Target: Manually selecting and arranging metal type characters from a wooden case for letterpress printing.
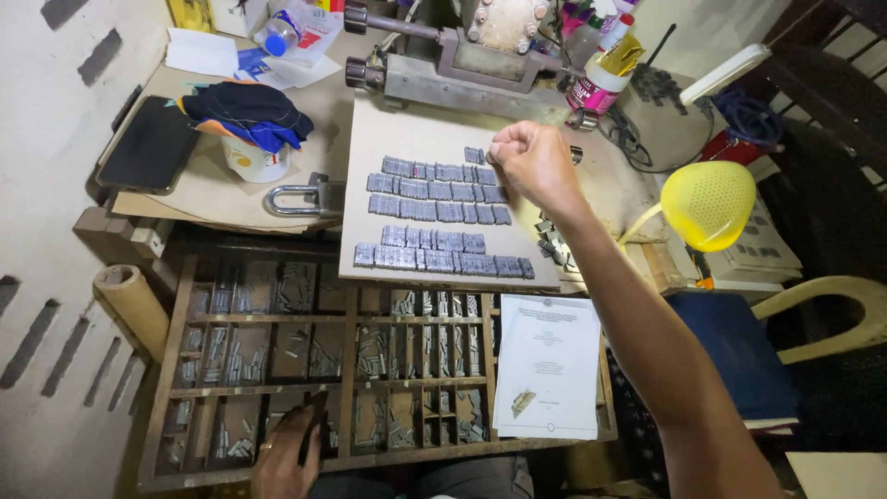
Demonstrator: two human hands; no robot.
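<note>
The right hand hovers closed — fingertips pinched, contents unseen — over the far rows of metal type on the board. The left hand rests curled on the type case — a stray nudge could topple the rows.

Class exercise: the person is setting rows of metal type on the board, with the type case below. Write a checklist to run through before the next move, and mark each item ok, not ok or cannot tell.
1. Right hand is over the end of the top row of type: ok.
2. Right hand holds a piece: cannot tell, the fist is closed.
3. Rows lie straight on the board: ok.
4. Left hand is at the type case, bottom row: ok.
5. Paper sheet leaves the case uncovered: not ok, it overlaps the right end.
6. Loose pieces lie off the board's right edge: not ok.
</note>
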